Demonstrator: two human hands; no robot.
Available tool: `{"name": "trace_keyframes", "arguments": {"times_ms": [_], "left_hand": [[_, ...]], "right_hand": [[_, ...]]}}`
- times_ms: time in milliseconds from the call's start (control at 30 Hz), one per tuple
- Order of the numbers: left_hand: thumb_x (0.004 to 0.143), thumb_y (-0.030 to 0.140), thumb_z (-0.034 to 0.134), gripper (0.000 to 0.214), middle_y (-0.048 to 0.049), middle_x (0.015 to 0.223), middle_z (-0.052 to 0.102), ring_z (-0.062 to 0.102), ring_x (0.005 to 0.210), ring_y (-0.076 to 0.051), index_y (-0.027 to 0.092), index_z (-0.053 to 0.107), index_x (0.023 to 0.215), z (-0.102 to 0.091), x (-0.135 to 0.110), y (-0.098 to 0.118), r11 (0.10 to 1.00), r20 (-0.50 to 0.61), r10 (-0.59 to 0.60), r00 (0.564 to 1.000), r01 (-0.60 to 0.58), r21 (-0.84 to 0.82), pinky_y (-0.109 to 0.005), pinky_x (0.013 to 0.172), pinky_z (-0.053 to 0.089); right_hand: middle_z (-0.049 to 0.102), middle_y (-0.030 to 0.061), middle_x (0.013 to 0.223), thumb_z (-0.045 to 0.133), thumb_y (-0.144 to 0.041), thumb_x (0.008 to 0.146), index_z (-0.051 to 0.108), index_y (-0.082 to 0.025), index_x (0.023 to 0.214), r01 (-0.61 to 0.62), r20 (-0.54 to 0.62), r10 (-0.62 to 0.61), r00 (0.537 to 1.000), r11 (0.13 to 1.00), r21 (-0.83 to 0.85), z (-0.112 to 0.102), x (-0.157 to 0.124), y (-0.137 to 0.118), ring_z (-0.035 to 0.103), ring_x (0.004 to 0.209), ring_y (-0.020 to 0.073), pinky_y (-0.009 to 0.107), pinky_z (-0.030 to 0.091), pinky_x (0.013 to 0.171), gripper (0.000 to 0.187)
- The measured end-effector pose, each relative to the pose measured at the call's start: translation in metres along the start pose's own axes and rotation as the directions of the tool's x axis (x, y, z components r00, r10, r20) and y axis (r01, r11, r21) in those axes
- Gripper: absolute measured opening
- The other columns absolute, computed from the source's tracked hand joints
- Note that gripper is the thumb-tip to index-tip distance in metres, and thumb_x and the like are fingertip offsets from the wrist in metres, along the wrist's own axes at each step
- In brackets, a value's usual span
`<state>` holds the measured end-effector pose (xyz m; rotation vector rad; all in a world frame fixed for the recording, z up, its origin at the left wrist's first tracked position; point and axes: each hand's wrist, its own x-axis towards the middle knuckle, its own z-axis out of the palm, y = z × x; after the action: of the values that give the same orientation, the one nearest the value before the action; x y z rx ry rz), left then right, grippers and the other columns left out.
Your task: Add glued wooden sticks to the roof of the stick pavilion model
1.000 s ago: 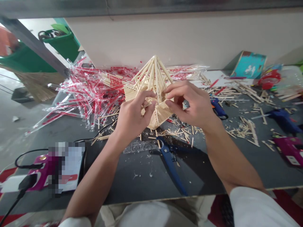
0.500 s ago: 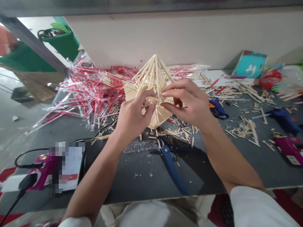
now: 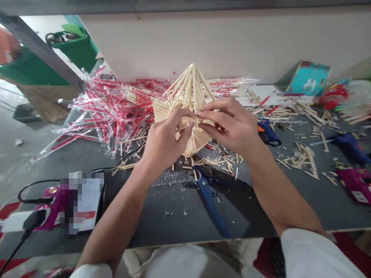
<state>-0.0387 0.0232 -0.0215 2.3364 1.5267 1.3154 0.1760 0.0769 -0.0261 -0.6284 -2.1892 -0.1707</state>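
Observation:
A pointed model built of thin wooden sticks point(image 3: 189, 90) is held up above the dark table point(image 3: 162, 216), its tip toward the wall. My left hand point(image 3: 165, 141) grips its lower left side, fingers curled and thumb pressed on the sticks. My right hand point(image 3: 230, 125) is closed on the right side, thumb and forefinger pinching at the sticks in the model's middle, close to the left thumb. Whether the right fingers hold a loose stick I cannot make out. Blue-handled cutters point(image 3: 210, 197) lie on the table just below the hands.
A heap of red-and-clear plastic wrappers point(image 3: 107, 112) covers the back left. Cut stick pieces point(image 3: 301, 158) litter the right side, with blue glue guns point(image 3: 348, 144) and a purple one point(image 3: 355, 183). Another purple glue gun point(image 3: 52, 210) with a black cable lies at front left.
The model has been raised slightly. My right fingers have slid left toward the model's centre until they nearly meet my left thumb.

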Motion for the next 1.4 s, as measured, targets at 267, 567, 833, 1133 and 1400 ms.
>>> {"name": "trace_keyframes", "arguments": {"times_ms": [267, 567, 833, 1133, 1400], "left_hand": [[0.097, 0.021, 0.062, 0.020, 0.0072, 0.061, 0.050, 0.040, 0.049, -0.008, 0.021, 0.065, 0.116, 0.001, 0.000, 0.001, 1.000, 0.015, 0.010, 1.000, -0.010, -0.019, -0.023, 0.054, 0.037], [0.097, 0.021, 0.062, 0.022, 0.0078, 0.059, 0.046, 0.039, 0.049, -0.008, 0.021, 0.065, 0.118, 0.000, 0.000, 0.000, 1.000, 0.029, 0.011, 1.000, -0.010, -0.024, -0.023, 0.053, 0.035], [0.097, 0.023, 0.063, 0.021, 0.0080, 0.059, 0.046, 0.037, 0.048, -0.008, 0.022, 0.065, 0.117, -0.001, 0.000, 0.001, 1.000, 0.034, 0.000, 0.999, 0.000, -0.021, -0.023, 0.052, 0.034], [0.098, 0.023, 0.062, 0.020, 0.0057, 0.063, 0.057, 0.045, 0.047, -0.007, 0.022, 0.068, 0.117, 0.001, 0.000, 0.000, 0.999, 0.020, -0.047, 0.999, 0.047, -0.013, -0.022, 0.054, 0.038], [0.099, 0.030, 0.062, 0.023, 0.0041, 0.063, 0.060, 0.055, 0.052, -0.008, 0.020, 0.068, 0.119, 0.002, 0.001, 0.006, 0.993, 0.065, -0.102, 0.993, 0.105, -0.050, -0.023, 0.056, 0.041]], "right_hand": [[0.069, 0.0021, 0.122, 0.069, -0.032, 0.096, 0.054, -0.041, 0.142, -0.019, -0.035, 0.019, 0.999, 1.000, -0.015, 0.016, -0.010, 0.002, 0.069, 0.102, 0.0215, 0.037, 0.058, 0.081, 0.049], [0.070, 0.0022, 0.118, 0.069, -0.029, 0.095, 0.059, -0.040, 0.138, -0.033, -0.087, 0.036, 0.996, 0.999, 0.030, 0.021, -0.012, 0.002, 0.069, 0.088, 0.0179, 0.035, 0.056, 0.072, 0.045], [0.072, 0.0003, 0.113, 0.066, -0.030, 0.098, 0.068, -0.036, 0.127, -0.064, -0.014, 0.066, 0.998, 0.994, 0.090, 0.006, -0.003, -0.003, 0.069, 0.089, 0.0152, 0.032, 0.056, 0.072, 0.030], [0.078, 0.0027, 0.095, 0.063, -0.034, 0.099, 0.079, -0.028, 0.103, -0.366, -0.092, 0.379, 0.921, 0.920, 0.138, -0.022, 0.004, 0.007, 0.072, 0.081, 0.0187, 0.038, 0.060, 0.079, 0.018], [0.070, 0.0022, 0.095, 0.077, -0.034, 0.085, 0.063, -0.022, 0.081, -0.534, -0.054, 0.576, 0.815, 0.785, 0.315, -0.003, 0.002, 0.017, 0.064, 0.074, 0.0131, 0.027, 0.051, 0.057, 0.018]]}}
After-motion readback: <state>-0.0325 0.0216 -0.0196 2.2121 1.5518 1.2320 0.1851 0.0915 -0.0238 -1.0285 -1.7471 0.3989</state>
